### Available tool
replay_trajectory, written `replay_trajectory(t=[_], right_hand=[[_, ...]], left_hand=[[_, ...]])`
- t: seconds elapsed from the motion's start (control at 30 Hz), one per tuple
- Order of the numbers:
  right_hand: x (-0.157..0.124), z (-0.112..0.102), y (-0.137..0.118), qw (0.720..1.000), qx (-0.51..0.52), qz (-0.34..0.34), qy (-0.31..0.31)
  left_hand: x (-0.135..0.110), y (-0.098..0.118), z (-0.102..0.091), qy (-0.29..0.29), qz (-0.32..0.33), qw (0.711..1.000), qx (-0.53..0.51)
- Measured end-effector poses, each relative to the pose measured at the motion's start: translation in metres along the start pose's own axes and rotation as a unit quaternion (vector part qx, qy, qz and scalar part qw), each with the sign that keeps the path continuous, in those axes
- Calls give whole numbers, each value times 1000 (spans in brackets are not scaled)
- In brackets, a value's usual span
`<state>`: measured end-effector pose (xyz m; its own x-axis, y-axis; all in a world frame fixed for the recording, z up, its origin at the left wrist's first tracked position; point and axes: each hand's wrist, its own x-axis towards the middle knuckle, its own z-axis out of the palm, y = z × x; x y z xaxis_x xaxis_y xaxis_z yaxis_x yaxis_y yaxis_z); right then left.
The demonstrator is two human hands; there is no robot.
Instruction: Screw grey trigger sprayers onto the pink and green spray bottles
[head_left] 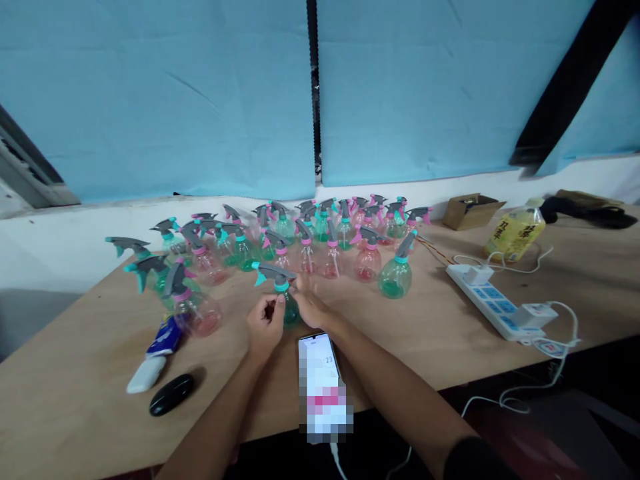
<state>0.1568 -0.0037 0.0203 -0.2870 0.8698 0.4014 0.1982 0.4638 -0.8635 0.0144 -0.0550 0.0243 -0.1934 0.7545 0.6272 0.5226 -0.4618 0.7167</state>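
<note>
A green spray bottle (pixel 290 315) stands upright on the table in front of me, its grey head and turquoise trigger pointing left. My left hand (pixel 265 325) is closed at its left side, with thumb and finger pinched by the turquoise collar. From the right, my right hand (pixel 311 305) wraps around the bottle near the neck, and its fingertips are partly hidden behind it. A lit phone (pixel 323 380) lies just below, between my forearms, with a cable plugged in.
Several pink and green spray bottles (pixel 367 263) crowd the table behind. To the left lie a blue packet (pixel 165 335), a white item (pixel 147 375) and a black mouse-shaped object (pixel 172 395). A power strip (pixel 493 303), yellow-labelled bottle (pixel 515 230) and cardboard box (pixel 471 212) are at right.
</note>
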Motion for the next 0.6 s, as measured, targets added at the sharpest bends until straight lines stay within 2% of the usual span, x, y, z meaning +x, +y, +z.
replay_trajectory(t=[0.1,0.2,0.33,0.47,0.6], right_hand=[[-3,-2,-5,999,-6,-22,-35],[-5,-2,-5,994,32,-68,-76],[-3,0,4,990,55,-99,-81],[-2,3,14,983,80,-134,-96],[-2,6,14,989,67,-99,-89]], left_hand=[[-2,0,-2,-10,36,999,17],[-5,4,-5,-51,75,996,22],[-5,11,-5,-103,109,989,5],[-4,13,-2,-117,99,988,1],[-1,6,1,-76,50,996,-8]])
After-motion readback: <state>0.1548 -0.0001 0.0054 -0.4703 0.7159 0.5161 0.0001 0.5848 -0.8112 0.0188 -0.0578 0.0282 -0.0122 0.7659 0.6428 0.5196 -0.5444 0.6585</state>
